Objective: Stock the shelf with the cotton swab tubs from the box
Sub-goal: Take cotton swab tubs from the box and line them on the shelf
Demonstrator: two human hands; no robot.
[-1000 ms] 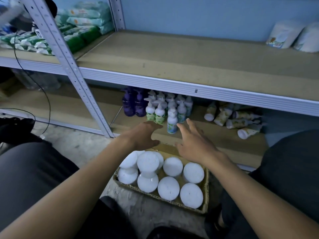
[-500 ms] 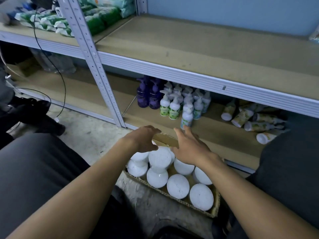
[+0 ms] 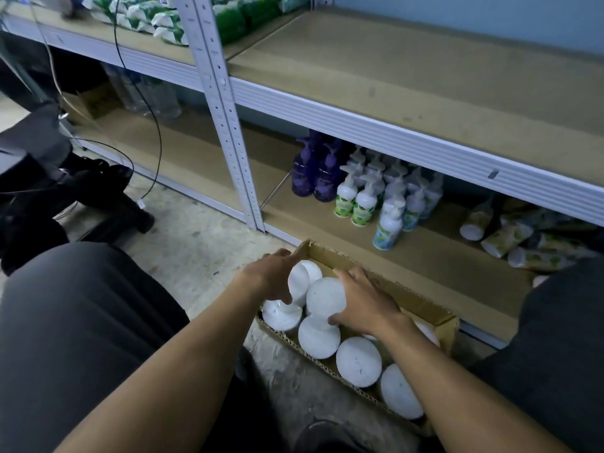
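No cotton swab tubs (image 3: 359, 361) seem shelved yet (the box (image 3: 421, 297) looks full); left hand (image 3: 273, 277) and right hand (image 3: 366, 304) each close their grip on a raised tub (image 3: 326, 297); the shelf (image 3: 425, 83) awaits.

I'm reaching both bare forearms forward and down. My left hand (image 3: 273, 277) is curling its fingers over a tub (image 3: 299, 282), thumb low. My right hand (image 3: 362, 302) is cupping another tub (image 3: 325, 297), thumb underneath, fingers spread.
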